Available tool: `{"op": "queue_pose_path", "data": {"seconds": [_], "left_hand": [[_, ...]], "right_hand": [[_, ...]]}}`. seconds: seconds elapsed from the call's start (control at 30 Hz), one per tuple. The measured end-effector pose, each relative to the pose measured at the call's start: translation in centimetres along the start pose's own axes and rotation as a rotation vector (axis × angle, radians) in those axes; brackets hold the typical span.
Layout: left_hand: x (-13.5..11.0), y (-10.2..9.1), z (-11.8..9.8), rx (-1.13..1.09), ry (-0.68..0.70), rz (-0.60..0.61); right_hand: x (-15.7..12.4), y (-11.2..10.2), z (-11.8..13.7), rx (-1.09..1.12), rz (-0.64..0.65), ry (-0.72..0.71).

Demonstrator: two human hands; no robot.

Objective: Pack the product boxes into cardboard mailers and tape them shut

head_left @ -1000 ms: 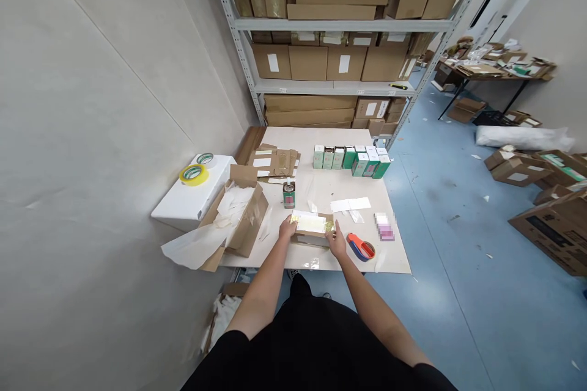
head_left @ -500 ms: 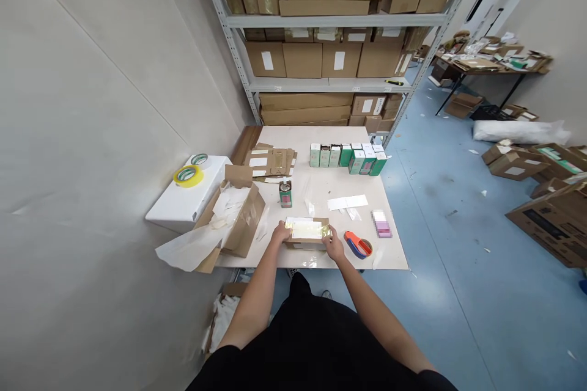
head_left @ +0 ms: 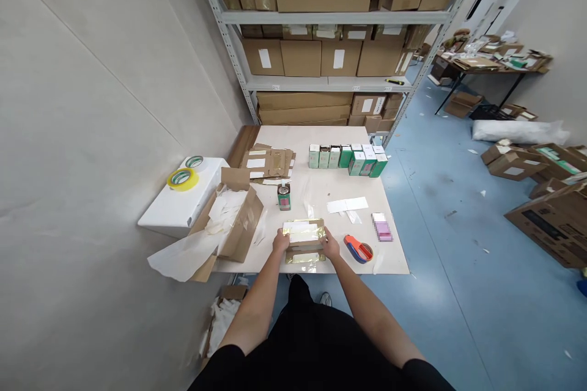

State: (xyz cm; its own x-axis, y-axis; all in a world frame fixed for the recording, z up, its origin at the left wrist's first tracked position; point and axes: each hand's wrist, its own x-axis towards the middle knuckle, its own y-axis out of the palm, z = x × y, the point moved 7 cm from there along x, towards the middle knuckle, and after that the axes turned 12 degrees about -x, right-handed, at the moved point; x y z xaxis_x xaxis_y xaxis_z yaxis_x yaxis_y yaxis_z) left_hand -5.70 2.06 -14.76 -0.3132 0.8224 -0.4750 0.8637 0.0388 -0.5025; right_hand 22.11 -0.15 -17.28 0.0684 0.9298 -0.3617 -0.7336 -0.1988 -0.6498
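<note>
A small cardboard box [head_left: 303,244] with clear tape and white labels on it is between my hands near the table's front edge. My left hand [head_left: 280,241] grips its left side and my right hand [head_left: 330,245] its right side, fingers closed on the cardboard. A taped, labelled strip of the cardboard shows on the side toward my body; whether it is a loose flap I cannot tell. Just behind the box stands a green and pink can [head_left: 284,197]. An orange and blue tape dispenser [head_left: 358,249] lies right of my right hand.
At left, an open carton [head_left: 241,226] spills white paper beside a white box [head_left: 183,211] bearing tape rolls [head_left: 182,179]. Flattened cardboard [head_left: 270,163] and several green-white boxes [head_left: 346,157] sit farther back. White strips [head_left: 347,204] lie at right. A loaded shelf [head_left: 328,84] stands behind.
Between my hands the box has turned or opened, and a taped, labelled strip now shows on its side toward me. Both hands keep their hold on its ends. The view has shifted slightly.
</note>
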Motion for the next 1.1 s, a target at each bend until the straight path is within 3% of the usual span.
{"op": "queue_pose_path", "data": {"seconds": [0.1, 0.23, 0.3, 0.47, 0.57, 0.73, 0.93, 1.1], "left_hand": [[0.2, 0.5, 0.2, -0.015, -0.052, -0.027], [0.2, 1.6, -0.4, -0.033, -0.064, -0.059], [0.2, 1.9, -1.1, -0.03, -0.045, -0.069], [0.6, 2.2, -2.5, 0.051, 0.007, -0.071], [1.2, 2.5, -2.8, 0.092, 0.01, -0.065], [1.9, 2.8, -2.9, 0.137, -0.017, -0.063], [1.6, 2.5, -3.3, 0.129, -0.007, -0.072], [1.4, 2.7, -3.3, 0.109, -0.014, -0.082]], "right_hand": [[0.4, 0.1, 0.1, 0.049, -0.007, -0.006], [0.8, -0.7, -0.3, 0.168, 0.085, -0.035], [1.0, -2.6, -1.2, 0.203, 0.031, -0.009], [0.4, -9.8, -6.5, 0.161, -0.293, 0.124], [-0.6, -12.1, -10.2, 0.108, -0.363, 0.225], [-1.0, -9.7, -12.7, -0.066, -0.188, 0.215], [-1.5, -8.0, -13.8, -0.324, -0.218, 0.314], [-0.8, -7.5, -14.7, -0.46, -0.025, 0.318]]}}
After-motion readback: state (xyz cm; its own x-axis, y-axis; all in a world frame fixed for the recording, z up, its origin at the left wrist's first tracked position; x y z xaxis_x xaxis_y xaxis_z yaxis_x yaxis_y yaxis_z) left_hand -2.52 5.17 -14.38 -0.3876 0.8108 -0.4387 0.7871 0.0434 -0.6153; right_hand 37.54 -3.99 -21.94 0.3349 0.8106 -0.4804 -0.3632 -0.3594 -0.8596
